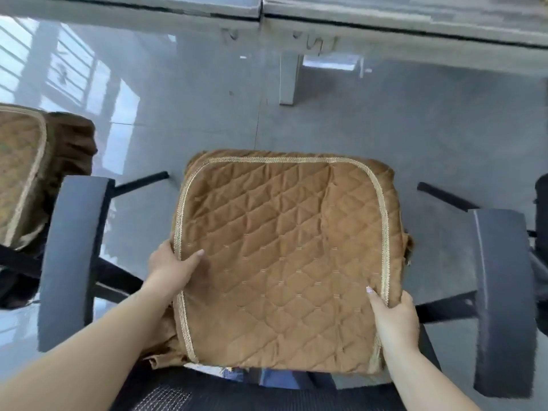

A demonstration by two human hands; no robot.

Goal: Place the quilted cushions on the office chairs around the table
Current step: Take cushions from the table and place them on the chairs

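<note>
squarely between both hands, quilted cushion (284, 256), left hand (172, 269) and right hand (393, 317) fingers clamped on its side edges

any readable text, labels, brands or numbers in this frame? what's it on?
None readable.
Dark scrawls on the table front edge: too blurred to read.
Cushion, held by left hand and right hand: stitching only, no label.
Armrests: no markings.

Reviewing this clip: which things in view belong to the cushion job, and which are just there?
Part of the job:
- brown quilted cushion, gripped by left hand and right hand
- office chair armrests
- second cushion on the neighbouring chair
- table

Just there:
- tiled floor
- table leg
</note>
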